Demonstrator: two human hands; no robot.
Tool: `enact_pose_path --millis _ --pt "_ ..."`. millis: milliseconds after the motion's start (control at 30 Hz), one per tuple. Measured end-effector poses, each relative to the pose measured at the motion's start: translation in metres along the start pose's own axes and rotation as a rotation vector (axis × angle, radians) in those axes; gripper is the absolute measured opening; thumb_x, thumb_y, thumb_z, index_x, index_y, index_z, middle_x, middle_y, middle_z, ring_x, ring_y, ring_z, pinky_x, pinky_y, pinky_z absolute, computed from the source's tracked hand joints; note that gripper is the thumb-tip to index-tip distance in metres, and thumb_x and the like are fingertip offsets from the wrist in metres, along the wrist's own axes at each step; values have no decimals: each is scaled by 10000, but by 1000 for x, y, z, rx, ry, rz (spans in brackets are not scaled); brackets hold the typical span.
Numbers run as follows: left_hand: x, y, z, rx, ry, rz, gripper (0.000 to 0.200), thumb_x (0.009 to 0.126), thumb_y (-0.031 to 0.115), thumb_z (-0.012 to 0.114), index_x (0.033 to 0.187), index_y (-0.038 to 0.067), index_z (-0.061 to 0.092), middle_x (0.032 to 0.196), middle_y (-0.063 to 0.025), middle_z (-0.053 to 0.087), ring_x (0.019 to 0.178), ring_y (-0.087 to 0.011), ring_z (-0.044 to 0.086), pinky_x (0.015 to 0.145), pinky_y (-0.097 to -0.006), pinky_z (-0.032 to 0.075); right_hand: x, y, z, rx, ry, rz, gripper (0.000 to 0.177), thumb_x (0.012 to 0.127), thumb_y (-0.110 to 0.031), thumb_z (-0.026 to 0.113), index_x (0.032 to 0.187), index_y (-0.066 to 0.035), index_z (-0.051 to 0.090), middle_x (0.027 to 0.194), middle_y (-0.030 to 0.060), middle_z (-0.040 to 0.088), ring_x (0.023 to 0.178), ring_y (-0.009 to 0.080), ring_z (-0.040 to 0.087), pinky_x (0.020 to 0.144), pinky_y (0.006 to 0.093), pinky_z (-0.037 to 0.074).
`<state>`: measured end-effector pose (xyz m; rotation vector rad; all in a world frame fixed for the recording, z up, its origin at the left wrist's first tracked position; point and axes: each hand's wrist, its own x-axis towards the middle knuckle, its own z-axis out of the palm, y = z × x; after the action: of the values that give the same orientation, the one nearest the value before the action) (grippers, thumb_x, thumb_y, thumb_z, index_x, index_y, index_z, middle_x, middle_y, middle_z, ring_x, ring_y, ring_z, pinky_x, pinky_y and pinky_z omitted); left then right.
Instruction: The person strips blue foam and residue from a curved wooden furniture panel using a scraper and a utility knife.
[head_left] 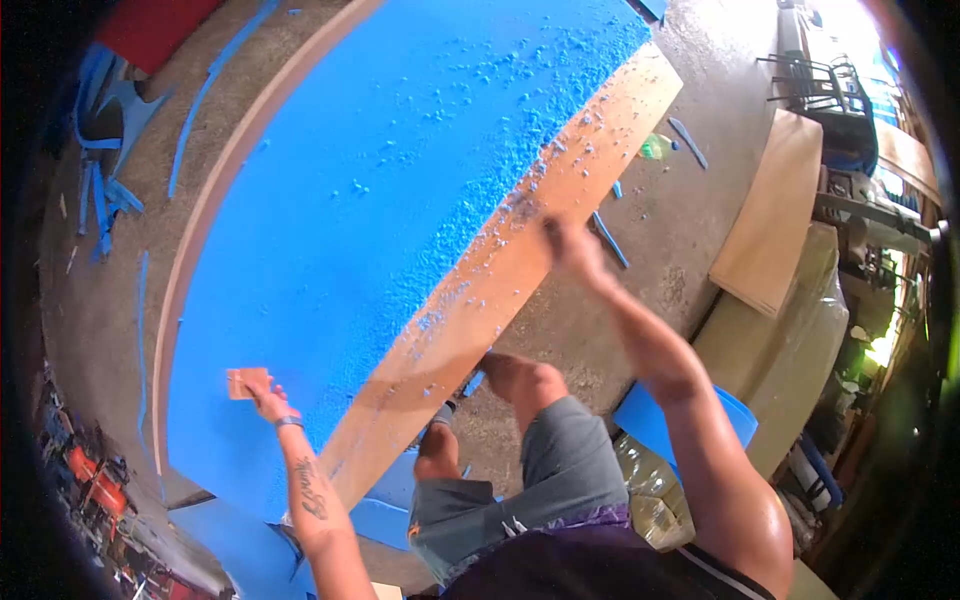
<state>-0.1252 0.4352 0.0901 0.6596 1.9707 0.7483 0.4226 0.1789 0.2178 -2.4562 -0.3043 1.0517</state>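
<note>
Down by the person's left side, the left hand [270,402] is closed around a small brown block [246,382], fingers pinching its near edge and pressing it flat against the big blue sheet [380,200]. The block looks light, stiff and easy to grip by its edges with one hand. The sheet is another matter: wide, rigid-looking and awkward. Its blue skin seems soft enough to crumble, judging by the blue crumbs [480,90] scattered over it, so I'd take hold at the long edges rather than the face. It lies across the middle of the view, with a bare wooden strip [500,290] along the side nearest the person's legs. The right hand [575,248] reaches out to that strip and touches it, but it is blurred, so I cannot tell how far open it is. Blue offcuts [105,195] lie on the concrete floor [680,200].
</note>
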Motion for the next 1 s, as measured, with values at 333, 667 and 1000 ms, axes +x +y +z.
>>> enact_pose_path --millis 333,667,1000 --pt "-150 -31 80 130 129 35 523 902 485 515 1197 53 536 880 -45 605 637 -90 507 513 -211 389 216 -7 -79 -439 -42 -125 326 933 -333 395 1061 -119 605 995 191 641 809 301 642 667 451 507" --pt "-198 37 328 64 43 122 675 921 523 438 1312 -28 429 1167 -142 550 1012 -232 525 920 -350 399 212 6 -65 -584 -136 -970 170 868 -220 501 995 -118 553 889 110 618 828 319 616 669 480 490" --pt "-176 35 300 130 17 -2 533 883 566 490 1055 70 586 787 16 525 586 -63 332 530 -220 281 400 64 -365 -403 714 -8 278 934 -202 403 1143 -34 475 992 209 631 857 337 631 746 455 494"
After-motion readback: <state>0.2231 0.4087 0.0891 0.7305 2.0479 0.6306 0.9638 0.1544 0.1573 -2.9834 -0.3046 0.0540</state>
